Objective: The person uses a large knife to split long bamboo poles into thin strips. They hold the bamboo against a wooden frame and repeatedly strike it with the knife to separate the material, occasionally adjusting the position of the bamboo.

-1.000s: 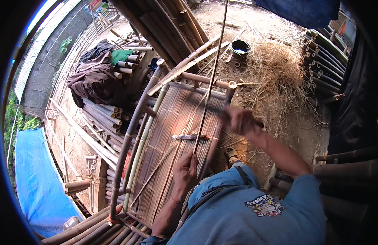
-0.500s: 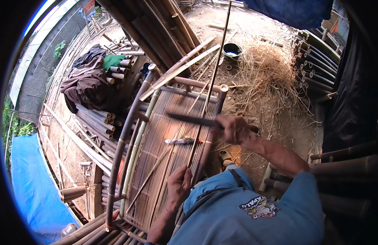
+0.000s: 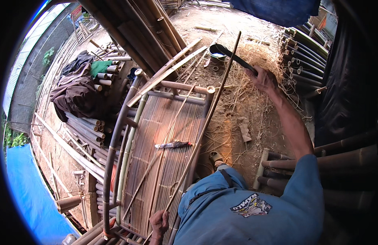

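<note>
A long, thin bamboo strip (image 3: 222,83) runs slantwise across the bamboo bench (image 3: 136,161), its far end past the bench's right corner. My left hand (image 3: 159,222) is closed round its near part, low at the bench's front. Out to the right, my right hand (image 3: 264,79) grips a machete (image 3: 238,60) by the handle. Its dark blade points up and left, passing close to the strip's far end; whether they touch I cannot tell. A knife (image 3: 172,145) with a pale blade and dark wrapped handle lies on the slatted seat.
Bamboo poles lean at the back (image 3: 142,32); more are stacked on the right (image 3: 299,57). A dark bucket (image 3: 216,53) stands behind the bench beside a heap of shavings (image 3: 254,61). Brown cloth (image 3: 74,90) covers poles on the left. A blue tarp (image 3: 27,192) lies at far left.
My right hand has swung the machete out to the right and away from over the bench. My left hand has drawn back toward me along with the strip. The view has shifted slightly.
</note>
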Motion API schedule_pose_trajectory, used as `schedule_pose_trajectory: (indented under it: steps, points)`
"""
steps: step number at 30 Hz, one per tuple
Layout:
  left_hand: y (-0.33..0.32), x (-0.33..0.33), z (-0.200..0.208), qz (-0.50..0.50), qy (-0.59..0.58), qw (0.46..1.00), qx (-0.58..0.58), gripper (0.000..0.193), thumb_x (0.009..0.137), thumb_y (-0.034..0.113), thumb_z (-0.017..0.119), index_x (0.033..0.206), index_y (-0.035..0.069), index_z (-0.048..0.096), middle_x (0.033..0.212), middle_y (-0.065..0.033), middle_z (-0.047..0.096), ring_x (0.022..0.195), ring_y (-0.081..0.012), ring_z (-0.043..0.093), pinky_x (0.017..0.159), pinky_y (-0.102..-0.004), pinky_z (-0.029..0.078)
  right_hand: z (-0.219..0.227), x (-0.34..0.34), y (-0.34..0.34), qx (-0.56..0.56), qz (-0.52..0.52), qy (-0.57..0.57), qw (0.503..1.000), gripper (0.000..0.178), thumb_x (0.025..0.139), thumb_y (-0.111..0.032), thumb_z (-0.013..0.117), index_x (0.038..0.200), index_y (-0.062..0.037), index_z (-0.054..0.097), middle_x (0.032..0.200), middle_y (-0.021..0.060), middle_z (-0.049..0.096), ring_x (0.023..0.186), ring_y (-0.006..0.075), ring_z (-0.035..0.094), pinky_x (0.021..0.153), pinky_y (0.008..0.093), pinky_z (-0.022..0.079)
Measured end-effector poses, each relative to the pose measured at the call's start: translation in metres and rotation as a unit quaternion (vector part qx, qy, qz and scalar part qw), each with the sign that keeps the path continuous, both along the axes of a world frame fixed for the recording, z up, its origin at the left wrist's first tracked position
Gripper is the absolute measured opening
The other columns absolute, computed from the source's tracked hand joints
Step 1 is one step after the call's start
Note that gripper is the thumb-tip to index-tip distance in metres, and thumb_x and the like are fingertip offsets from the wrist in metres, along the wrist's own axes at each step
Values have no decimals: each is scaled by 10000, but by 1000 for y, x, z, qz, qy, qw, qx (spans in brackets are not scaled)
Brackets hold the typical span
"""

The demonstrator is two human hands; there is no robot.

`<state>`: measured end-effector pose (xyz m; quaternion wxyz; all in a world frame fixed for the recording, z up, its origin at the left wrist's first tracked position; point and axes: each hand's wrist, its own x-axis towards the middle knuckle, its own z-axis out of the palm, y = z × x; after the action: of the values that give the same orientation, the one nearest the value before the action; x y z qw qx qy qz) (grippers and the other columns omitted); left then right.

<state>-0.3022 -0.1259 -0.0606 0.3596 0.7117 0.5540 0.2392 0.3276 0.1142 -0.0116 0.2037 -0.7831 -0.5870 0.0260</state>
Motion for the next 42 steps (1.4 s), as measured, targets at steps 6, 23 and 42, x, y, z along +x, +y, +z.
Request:
schedule_pose_trajectory:
  steps: [6,23,42]
  points:
    - [1,-30,-23,0,38,999,35,148,891,97,592,772,8,598,637,-140,558,559,-305,579,513,-374,438,1,-53,-8,82,190,3,978,674,911,-721,267,758,-130,552,509,-30,443,381,118,346,359,320,350]
    - [61,48,0,90,-179,962,-188,230,976,93,509,1157,-11,604,644,21,493,547,-54,459,494,-215,387,52,34,-12,60,-153,55,985,754,897,-715,363,818,-1,593,658,138,630,598,337,604,603,420,469]
    - [152,176,74,30,-361,885,-293,310,993,225,520,1247,52,568,615,58,439,446,-5,339,377,-175,236,-41,-217,-68,138,230,195,943,285,919,-330,564,813,-65,570,635,103,599,524,233,611,474,391,477]
